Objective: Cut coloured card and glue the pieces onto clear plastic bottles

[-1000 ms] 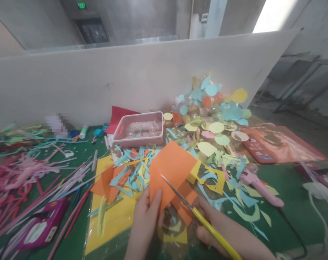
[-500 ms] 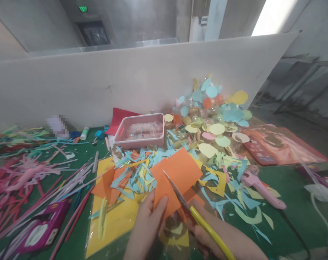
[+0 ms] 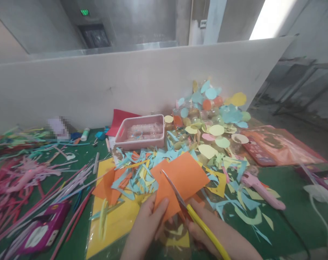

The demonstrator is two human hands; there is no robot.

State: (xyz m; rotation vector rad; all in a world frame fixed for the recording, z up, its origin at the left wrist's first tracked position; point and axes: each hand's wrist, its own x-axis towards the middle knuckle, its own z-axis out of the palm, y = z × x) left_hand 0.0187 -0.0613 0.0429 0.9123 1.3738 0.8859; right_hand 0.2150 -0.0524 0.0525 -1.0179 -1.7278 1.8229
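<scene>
My left hand (image 3: 150, 220) pinches the lower left part of an orange sheet of paper (image 3: 189, 175) between thumb and fingers. In my right hand (image 3: 204, 225) are scissors with yellow handles (image 3: 207, 231). Their metal blade lies across the sheet, pointing up and left, with a cut line running along it. The other blade is hidden under the paper. Beneath both hands are a yellow sheet (image 3: 177, 241) and paper scraps. Blue and yellow paper offcuts (image 3: 136, 173) lie just beyond the sheet, with folded orange pieces (image 3: 108, 186) to the left.
A pink basket (image 3: 139, 144) holding clear plastic items stands behind the scraps. To its right is a heap of paper ovals and clear bottles (image 3: 212, 104). A pink glue gun (image 3: 263, 189) with a cord lies right; pipe cleaners (image 3: 25, 177) and a purple device (image 3: 44, 227) lie left.
The orange sheet's right part has shifted to the right and the slit at the blade tip looks wider. The scissors have moved slightly left, still in my right hand.
</scene>
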